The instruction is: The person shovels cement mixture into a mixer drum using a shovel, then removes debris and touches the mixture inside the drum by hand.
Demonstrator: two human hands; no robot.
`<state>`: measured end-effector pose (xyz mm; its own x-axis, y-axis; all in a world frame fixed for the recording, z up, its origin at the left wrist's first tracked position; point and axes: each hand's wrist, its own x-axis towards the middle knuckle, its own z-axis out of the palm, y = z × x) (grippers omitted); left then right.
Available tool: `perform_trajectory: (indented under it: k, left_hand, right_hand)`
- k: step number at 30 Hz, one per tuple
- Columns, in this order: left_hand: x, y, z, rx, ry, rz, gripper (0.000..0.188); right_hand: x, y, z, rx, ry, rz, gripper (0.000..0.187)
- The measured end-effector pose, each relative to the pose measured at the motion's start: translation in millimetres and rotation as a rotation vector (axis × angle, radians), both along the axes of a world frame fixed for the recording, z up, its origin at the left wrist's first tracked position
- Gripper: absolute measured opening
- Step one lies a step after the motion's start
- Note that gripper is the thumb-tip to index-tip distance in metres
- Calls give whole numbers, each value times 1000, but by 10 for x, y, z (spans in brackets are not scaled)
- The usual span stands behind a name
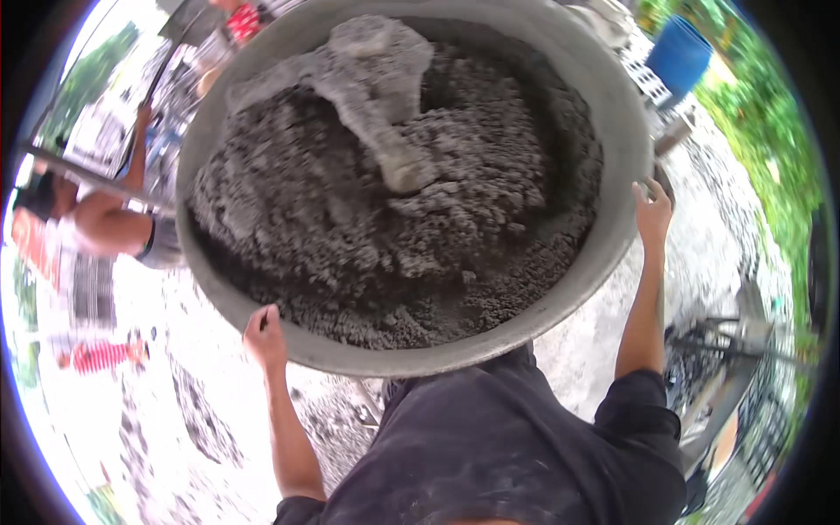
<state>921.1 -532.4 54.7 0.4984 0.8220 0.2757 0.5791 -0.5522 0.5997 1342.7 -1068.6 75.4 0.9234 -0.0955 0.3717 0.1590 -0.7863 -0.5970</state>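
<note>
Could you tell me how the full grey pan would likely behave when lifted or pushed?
The pan is probably heavy: wet concrete is heaped inside it. It likely stays stiff, as its round rim shows no sag. It may tip easily; a co-worker's hand and other hand grip opposite edges.

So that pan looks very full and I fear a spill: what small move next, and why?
Probably steady and level the pan before any step: wet concrete heaps close to its rim, and a co-worker holds it with one hand at the lower-left rim, the other hand at the right.
</note>
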Motion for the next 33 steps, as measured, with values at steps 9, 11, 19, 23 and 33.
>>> perform_trajectory:
  k: [9,11,19,23,33]
  left_hand:
    - [-228,-30,51,54,-82,108,19]
    - [-226,-57,8,183,-315,176,21]
    - [-250,10,42,142,-383,220,24]
    - [-216,-21,57,141,-412,256,24]
    - [-289,1,-9,109,-513,248,20]
  right_hand:
    - [51,1475,444,-63,21,523,32]
    - [-108,1795,444,-43,59,675,30]
    - [-1075,3178,408,28,479,1271,55]
    - [-1131,3714,239,-168,175,1289,64]
    - [-297,3177,-350,-105,342,792,46]
